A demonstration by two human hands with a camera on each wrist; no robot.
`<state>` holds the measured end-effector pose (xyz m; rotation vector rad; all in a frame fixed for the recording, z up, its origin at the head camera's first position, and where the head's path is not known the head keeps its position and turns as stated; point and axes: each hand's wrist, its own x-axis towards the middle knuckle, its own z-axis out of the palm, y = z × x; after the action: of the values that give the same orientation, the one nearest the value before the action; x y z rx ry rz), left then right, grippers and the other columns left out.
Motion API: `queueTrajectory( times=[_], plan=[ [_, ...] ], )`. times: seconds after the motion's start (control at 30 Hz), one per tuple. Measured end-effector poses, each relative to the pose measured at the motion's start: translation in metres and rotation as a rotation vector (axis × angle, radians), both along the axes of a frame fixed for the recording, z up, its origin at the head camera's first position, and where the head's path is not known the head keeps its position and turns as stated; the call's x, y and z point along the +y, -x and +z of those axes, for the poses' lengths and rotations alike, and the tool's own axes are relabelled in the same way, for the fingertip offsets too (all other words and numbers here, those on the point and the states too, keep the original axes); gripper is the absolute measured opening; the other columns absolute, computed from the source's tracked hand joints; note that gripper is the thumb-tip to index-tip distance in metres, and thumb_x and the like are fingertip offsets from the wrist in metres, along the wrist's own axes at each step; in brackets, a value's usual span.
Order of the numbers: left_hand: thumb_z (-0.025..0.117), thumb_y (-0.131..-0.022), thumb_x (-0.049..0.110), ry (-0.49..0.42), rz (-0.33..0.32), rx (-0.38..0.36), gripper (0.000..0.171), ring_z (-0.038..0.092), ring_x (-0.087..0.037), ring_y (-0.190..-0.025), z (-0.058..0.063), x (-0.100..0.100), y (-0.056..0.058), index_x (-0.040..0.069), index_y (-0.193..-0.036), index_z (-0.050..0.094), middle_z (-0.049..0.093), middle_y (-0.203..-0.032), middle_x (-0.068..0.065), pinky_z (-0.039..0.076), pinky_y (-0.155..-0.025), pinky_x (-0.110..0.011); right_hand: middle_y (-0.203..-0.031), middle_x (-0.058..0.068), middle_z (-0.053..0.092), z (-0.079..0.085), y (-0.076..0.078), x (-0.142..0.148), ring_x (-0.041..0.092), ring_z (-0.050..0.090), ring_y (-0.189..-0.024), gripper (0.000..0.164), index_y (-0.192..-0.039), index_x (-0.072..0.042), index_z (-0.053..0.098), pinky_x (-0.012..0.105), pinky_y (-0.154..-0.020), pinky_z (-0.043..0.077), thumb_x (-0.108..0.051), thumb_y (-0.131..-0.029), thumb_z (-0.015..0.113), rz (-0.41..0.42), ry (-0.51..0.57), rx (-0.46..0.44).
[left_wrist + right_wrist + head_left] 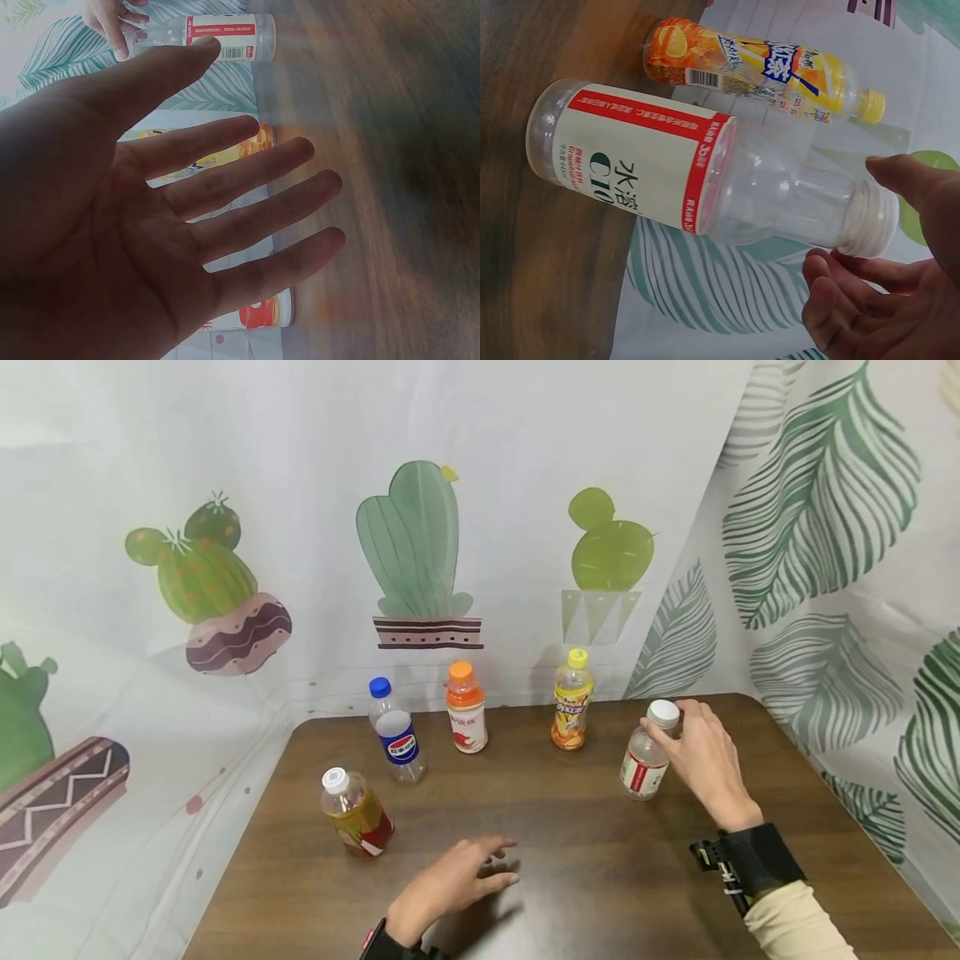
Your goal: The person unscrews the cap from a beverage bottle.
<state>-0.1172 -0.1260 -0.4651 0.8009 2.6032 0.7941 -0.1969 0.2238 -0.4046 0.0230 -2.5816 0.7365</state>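
Observation:
A clear bottle with a white cap and a cream and red label [630,157] stands upright on the table. My right hand [705,760] is around its cap, thumb on one side and bent fingers on the other. In the right wrist view a gap shows between thumb [904,176] and cap; whether the fingers touch it I cannot tell. Low over the front of the table is my left hand [457,877], holding nothing. Its fingers [255,180] are spread and nearly straight in the left wrist view.
Along the back stand a yellow-capped tea bottle [572,702], an orange-capped bottle [467,710] and a blue-capped Pepsi bottle [397,735]. A white-capped bottle with a gold and red label [358,814] is at the left. Patterned cloth [510,527] hangs behind the brown table [570,877].

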Motion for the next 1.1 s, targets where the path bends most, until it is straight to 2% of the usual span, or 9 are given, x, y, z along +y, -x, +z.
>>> queueTrajectory(
  times=[0.2,0.37,0.6,0.8,1.1],
  plan=[
    [0.063,-0.097,0.037,-0.007,0.006,-0.013,0.048,0.067,-0.024,-0.11,-0.002,-0.002,0.0,0.008,-0.134,0.058,0.07,-0.12,-0.012,0.054,-0.095,-0.037,-0.103,0.026,0.059,-0.003,0.0,0.001,0.045,0.06,-0.094,0.052,-0.117,0.009,0.057,0.061,-0.072,0.047,-0.036,-0.092,0.068,-0.019,0.017,0.022],
    [0.062,-0.097,0.037,-0.015,0.012,-0.022,0.048,0.067,-0.025,-0.11,-0.001,-0.002,0.0,0.007,-0.135,0.058,0.069,-0.121,-0.013,0.054,-0.095,-0.039,-0.098,0.02,0.059,-0.002,-0.003,0.0,0.036,0.06,-0.086,0.05,-0.114,0.007,0.058,0.056,-0.069,0.048,-0.036,-0.091,0.069,-0.019,0.018,0.067],
    [0.062,-0.097,0.04,-0.017,0.024,-0.04,0.051,0.066,-0.026,-0.113,0.001,-0.001,0.001,0.008,-0.137,0.056,0.069,-0.123,-0.013,0.053,-0.096,-0.04,-0.091,0.015,0.057,0.012,-0.011,-0.008,0.029,0.057,-0.082,0.044,-0.107,0.002,0.06,0.045,-0.066,0.045,-0.036,-0.09,0.071,0.012,0.043,0.12],
    [0.056,-0.097,0.052,-0.042,0.045,-0.053,0.064,0.063,-0.028,-0.118,0.001,0.0,0.001,0.01,-0.144,0.049,0.066,-0.128,-0.014,0.051,-0.099,-0.044,-0.089,0.011,0.055,0.024,-0.025,-0.024,0.024,0.055,-0.081,0.038,-0.105,0.0,0.06,0.038,-0.066,0.042,-0.033,-0.09,0.072,0.065,0.068,0.154],
    [0.057,-0.093,0.06,-0.055,0.097,-0.044,0.073,0.053,-0.031,-0.131,0.001,0.002,-0.002,0.019,-0.151,0.039,0.049,-0.149,-0.011,0.045,-0.106,-0.052,-0.092,0.007,0.06,0.04,-0.046,-0.046,0.02,0.058,-0.08,0.035,-0.106,-0.003,0.061,0.034,-0.065,0.045,-0.028,-0.086,0.077,0.153,0.072,0.191]
  ],
)
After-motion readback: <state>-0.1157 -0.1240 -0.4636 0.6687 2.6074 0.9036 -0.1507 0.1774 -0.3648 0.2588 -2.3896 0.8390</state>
